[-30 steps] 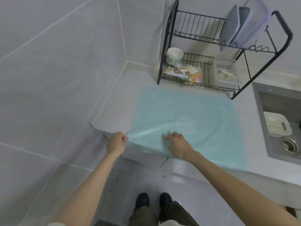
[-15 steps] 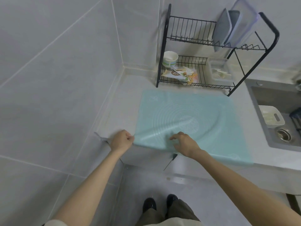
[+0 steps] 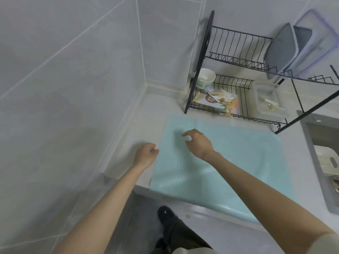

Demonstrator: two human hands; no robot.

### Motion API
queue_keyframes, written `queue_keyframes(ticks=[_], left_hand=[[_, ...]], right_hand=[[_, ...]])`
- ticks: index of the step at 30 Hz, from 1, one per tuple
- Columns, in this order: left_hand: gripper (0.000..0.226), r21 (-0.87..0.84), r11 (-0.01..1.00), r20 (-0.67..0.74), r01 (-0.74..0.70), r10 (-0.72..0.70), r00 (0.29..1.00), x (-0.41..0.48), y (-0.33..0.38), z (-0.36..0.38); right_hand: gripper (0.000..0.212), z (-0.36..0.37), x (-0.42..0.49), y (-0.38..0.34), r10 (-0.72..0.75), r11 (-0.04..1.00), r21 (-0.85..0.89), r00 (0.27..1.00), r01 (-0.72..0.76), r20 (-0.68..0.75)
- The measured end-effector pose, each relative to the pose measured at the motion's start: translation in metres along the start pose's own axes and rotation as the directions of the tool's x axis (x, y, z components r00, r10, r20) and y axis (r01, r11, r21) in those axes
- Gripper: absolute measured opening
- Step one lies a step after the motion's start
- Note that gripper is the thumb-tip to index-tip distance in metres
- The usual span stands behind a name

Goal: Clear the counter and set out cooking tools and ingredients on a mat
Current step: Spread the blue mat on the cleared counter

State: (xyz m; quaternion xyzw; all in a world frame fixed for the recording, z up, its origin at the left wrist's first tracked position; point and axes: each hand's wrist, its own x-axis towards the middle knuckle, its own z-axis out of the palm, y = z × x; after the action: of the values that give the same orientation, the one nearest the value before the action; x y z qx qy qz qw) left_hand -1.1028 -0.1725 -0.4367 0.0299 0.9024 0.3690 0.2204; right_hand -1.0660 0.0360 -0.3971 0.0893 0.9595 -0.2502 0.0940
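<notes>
Mat-laying looks nearly done: the pale turquoise silicone mat [image 3: 238, 162] lies on the white worktop [image 3: 143, 125], near edge overhanging, my right hand [image 3: 199, 143] hovering loosely curled and empty, my left hand [image 3: 145, 154] at its left edge, grip unclear; next I'd slide it back square.

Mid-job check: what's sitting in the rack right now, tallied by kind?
Upright lids: 3
Cup: 1
Snack packet: 1
Clear box: 1
Total: 6
</notes>
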Motion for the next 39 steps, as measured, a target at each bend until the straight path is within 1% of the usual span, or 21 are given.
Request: queue_keyframes(ticks=[2,6,10,13,15,18,19,20,23,26,29,30,33,36,39], left_hand=[[0.038,-0.008,1.0,-0.009,0.004,-0.004,1.0,0.014,0.005,-0.001],[0.036,-0.04,0.999,-0.024,0.018,-0.018,1.0,0.043,0.015,-0.001],[0.036,-0.066,0.998,-0.03,-0.01,0.008,1.0,0.059,0.021,-0.002],[0.036,-0.077,0.997,-0.028,-0.021,0.019,0.999,0.066,0.024,-0.003],[0.037,-0.075,0.997,-0.022,-0.023,0.022,1.0,0.068,0.026,-0.004],[0.038,-0.059,0.998,-0.016,-0.027,0.026,1.0,0.07,0.03,-0.006],[0.038,-0.054,0.998,-0.02,-0.028,0.027,0.999,0.071,0.031,-0.006],[0.038,-0.05,0.998,-0.025,-0.027,0.025,0.999,0.071,0.031,-0.005],[0.037,-0.035,0.999,-0.036,-0.024,0.023,0.999,0.071,0.034,-0.003],[0.023,-0.047,0.998,-0.029,-0.046,0.045,0.999,0.07,0.041,0.001],[0.012,-0.03,0.999,-0.001,-0.017,0.017,1.0,0.073,0.047,0.005],[0.011,-0.01,1.0,0.002,-0.004,0.004,1.0,0.074,0.047,0.007],[0.023,0.018,0.999,-0.026,0.028,-0.028,0.999,0.074,0.047,0.009],[0.019,0.033,0.998,-0.062,0.047,-0.045,0.997,0.075,0.047,0.008],[0.015,0.067,0.996,-0.085,0.054,-0.049,0.995,0.075,0.047,0.009]], right_hand=[[0.034,-0.001,0.031,-0.001,0.004,1.0,-0.001,1.0,-0.004,0.01],[0.038,-0.003,0.091,-0.002,0.017,1.0,-0.018,0.997,-0.016,0.081],[0.045,0.003,0.133,-0.003,0.031,1.0,-0.007,0.99,-0.03,0.141],[0.044,0.006,0.148,-0.006,0.042,0.999,-0.02,0.984,-0.039,0.174],[0.036,0.003,0.152,-0.01,0.061,0.998,-0.007,0.976,-0.06,0.209],[0.004,-0.001,0.155,-0.013,0.041,0.999,-0.038,0.972,-0.033,0.232],[0.012,-0.003,0.155,-0.014,0.033,0.999,-0.033,0.973,-0.027,0.227],[0.014,-0.003,0.154,-0.015,0.017,1.0,-0.022,0.974,-0.012,0.225],[0.009,-0.007,0.149,-0.015,-0.028,1.0,0.013,0.983,0.026,0.183],[0.008,-0.011,0.145,-0.011,-0.055,0.995,0.093,0.992,0.045,0.116],[0.006,-0.014,0.141,-0.008,-0.072,0.987,0.144,0.996,0.063,0.053],[0.006,-0.016,0.139,-0.007,-0.07,0.985,0.159,0.997,0.063,0.034],[0.004,-0.017,0.138,-0.005,-0.046,0.977,0.206,0.999,0.045,0.003],[0.006,-0.012,0.14,-0.004,-0.043,0.982,0.185,0.999,0.041,0.009],[0.017,-0.006,0.141,-0.002,-0.02,0.982,0.186,1.0,0.016,0.021]])
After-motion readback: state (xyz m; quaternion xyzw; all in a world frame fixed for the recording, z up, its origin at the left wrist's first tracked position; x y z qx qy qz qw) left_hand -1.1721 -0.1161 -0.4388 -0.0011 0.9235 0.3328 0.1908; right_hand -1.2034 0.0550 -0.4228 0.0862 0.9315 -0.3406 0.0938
